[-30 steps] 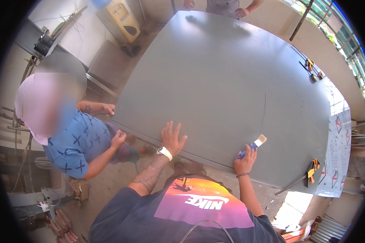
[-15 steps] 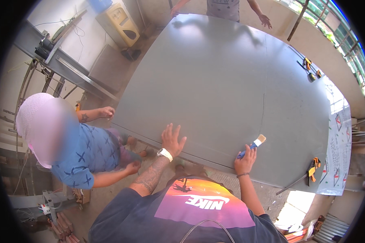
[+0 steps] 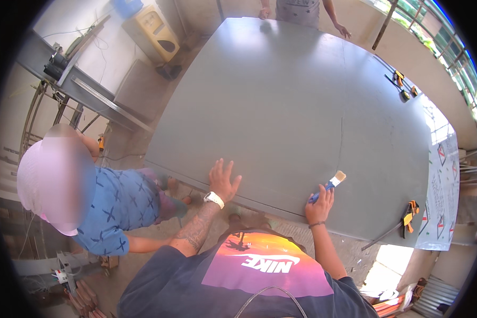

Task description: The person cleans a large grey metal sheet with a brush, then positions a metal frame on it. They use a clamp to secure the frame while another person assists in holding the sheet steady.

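A large grey flat panel (image 3: 302,100) fills the middle of the view. My left hand (image 3: 222,179) lies flat on its near edge with fingers spread; a white watch is on that wrist. My right hand (image 3: 319,203) grips the blue handle of a small paintbrush (image 3: 329,185), whose pale bristles rest on the panel surface just past the near edge.
A person in a blue patterned shirt (image 3: 111,209) crouches at the panel's left near corner. Another person (image 3: 302,9) stands at the far end. Orange clamps (image 3: 408,214) lie at the right corner, more tools (image 3: 400,82) at the far right. A yellow machine (image 3: 156,33) stands at the back left.
The person on the left has bent lower and drawn their hands off the panel edge. My hands and the brush have barely shifted.
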Available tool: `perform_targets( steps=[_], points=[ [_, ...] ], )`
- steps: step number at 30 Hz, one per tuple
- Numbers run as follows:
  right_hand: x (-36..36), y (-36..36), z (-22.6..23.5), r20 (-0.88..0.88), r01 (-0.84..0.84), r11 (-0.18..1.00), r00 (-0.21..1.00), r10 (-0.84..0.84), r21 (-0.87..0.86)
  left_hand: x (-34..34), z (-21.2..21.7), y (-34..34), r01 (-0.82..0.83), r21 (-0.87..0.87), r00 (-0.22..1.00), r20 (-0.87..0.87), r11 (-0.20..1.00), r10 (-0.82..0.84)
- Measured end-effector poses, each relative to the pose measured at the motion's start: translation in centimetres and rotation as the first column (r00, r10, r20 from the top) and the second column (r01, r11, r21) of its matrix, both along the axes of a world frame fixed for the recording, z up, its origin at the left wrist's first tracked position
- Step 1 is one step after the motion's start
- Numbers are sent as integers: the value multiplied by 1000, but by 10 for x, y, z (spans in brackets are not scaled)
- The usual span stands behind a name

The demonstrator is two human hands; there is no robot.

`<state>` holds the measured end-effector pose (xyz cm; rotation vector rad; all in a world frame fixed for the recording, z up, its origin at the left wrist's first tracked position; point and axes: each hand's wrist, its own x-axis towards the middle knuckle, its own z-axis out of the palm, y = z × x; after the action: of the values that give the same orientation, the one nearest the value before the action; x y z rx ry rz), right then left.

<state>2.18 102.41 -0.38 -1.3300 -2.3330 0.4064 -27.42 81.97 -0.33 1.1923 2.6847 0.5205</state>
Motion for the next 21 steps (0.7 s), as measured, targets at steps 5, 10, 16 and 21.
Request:
perform_targets(
  steps=[5, 10, 16, 21],
  points=[
    [5, 3, -1, 6, 1, 1000, 1000, -1, 1, 5, 3, 2, 1, 5, 1000, -4, 1000, -1],
    [14, 4, -4, 14, 2, 1000, 1000, -2, 6, 13, -2, 3, 0, 16, 1000, -7, 1000, 0],
    [25, 7, -2, -13, -7, 1000, 1000, 7, 6, 26, -2, 4, -13, 14, 999, -32, 1000, 13],
    [47, 32, -4, -181, -159, 987, 971, 156, -1, 19, -12, 6, -194, 247, 929, 356, 949, 97]
  ],
)
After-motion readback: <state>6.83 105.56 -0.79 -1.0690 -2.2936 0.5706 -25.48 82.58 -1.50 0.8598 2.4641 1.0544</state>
